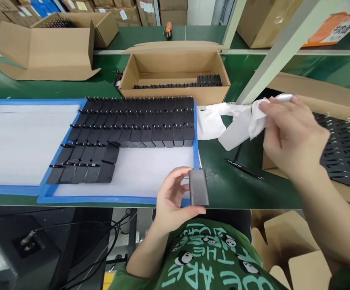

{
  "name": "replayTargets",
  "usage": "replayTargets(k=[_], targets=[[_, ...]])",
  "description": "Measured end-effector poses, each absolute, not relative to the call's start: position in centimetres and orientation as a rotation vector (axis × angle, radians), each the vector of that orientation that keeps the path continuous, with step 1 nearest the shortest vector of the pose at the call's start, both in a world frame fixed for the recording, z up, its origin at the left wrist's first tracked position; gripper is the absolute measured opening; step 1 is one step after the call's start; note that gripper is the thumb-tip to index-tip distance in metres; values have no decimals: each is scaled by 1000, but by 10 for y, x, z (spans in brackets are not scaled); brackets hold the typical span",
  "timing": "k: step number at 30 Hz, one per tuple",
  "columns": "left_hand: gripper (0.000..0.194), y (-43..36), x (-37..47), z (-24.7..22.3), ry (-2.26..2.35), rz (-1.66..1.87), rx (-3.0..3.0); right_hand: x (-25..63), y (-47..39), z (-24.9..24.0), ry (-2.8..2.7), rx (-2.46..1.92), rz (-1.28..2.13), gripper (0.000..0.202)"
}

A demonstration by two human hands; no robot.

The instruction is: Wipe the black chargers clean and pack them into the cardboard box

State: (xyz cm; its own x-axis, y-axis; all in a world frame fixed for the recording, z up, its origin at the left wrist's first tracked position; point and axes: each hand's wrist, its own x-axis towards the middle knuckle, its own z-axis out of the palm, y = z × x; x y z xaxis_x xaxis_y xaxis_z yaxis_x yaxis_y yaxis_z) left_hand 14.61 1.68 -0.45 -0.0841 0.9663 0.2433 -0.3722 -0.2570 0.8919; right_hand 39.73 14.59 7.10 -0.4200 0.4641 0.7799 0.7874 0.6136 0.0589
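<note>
My left hand grips a dark grey power adapter by its edges, just over the front edge of the blue-rimmed tray. To the right, my right hand is raised with its fingers pinched on a white cloth. A whitish translucent container is beside the cloth; the hand and cloth hide part of it. A silvery round edge shows behind my right fingers. Rows of black adapters with metal prongs fill the tray's back and left side.
Another blue-rimmed tray is at the left. An open carton with adapters stands behind, and another carton of adapters is at right. A black pen lies on the green table. A pale post rises near my right hand.
</note>
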Motion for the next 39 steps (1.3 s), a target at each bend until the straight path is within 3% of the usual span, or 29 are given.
replayTargets(k=[4, 6, 9, 14, 19, 24, 29, 36, 39], targets=[[72, 12, 147, -4, 876, 1566, 1244, 381, 98, 77, -1925, -1000, -87, 56], [72, 10, 149, -3, 886, 1563, 1314, 368, 72, 71, -2089, -792, 195, 61], [65, 9, 152, -4, 926, 1552, 1427, 354, 44, 51, -2321, -555, 462, 48], [53, 6, 155, -10, 946, 1521, 1564, 355, 29, 27, -2326, -428, 305, 38], [68, 7, 159, -12, 813, 1567, 1668, 360, 33, 24, -2216, -597, 134, 38], [58, 7, 161, -15, 866, 1673, 1592, 354, 25, 13, -2140, -512, 165, 33], [70, 4, 166, -21, 800, 1646, 1579, 343, 22, -13, -1915, -624, 175, 35], [69, 2, 169, -15, 950, 1737, 1296, 326, 8, -36, -1869, -515, 155, 29], [70, 3, 170, -12, 902, 1700, 1231, 322, 8, -36, -1834, -572, 152, 41]])
